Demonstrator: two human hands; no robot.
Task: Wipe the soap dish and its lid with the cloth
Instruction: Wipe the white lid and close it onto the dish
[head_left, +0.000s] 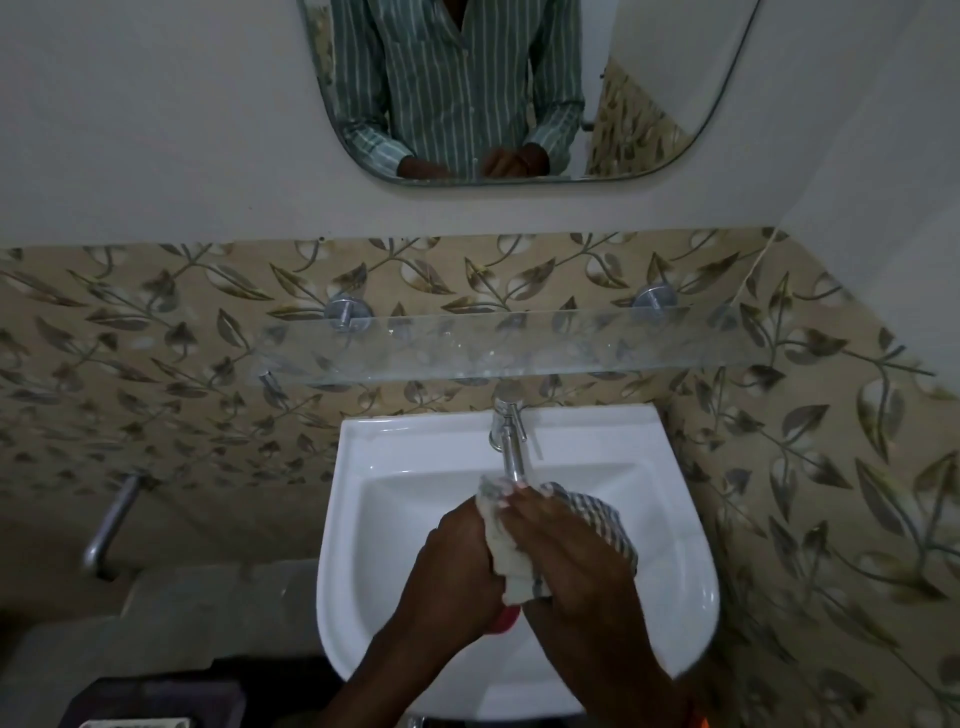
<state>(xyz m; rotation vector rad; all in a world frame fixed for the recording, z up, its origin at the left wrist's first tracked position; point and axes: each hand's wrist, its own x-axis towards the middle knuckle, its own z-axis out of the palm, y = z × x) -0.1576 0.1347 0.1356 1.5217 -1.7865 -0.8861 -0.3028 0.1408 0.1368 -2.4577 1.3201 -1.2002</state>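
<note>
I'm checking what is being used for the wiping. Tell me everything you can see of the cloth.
The cloth is a soft woven fabric, off-white with dark grey stripes, bunched and crumpled, not spread flat. It is held between both hands over the white sink basin, just below the tap spout. The left hand grips one side and the right hand wraps over it, with a striped fold showing beyond the right hand's fingers. Whether it is wet cannot be told.

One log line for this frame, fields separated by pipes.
step: wiping over sink | left hand: holds pink item, mostly hidden | right hand: grips cloth against it | tap: no water visible
</note>
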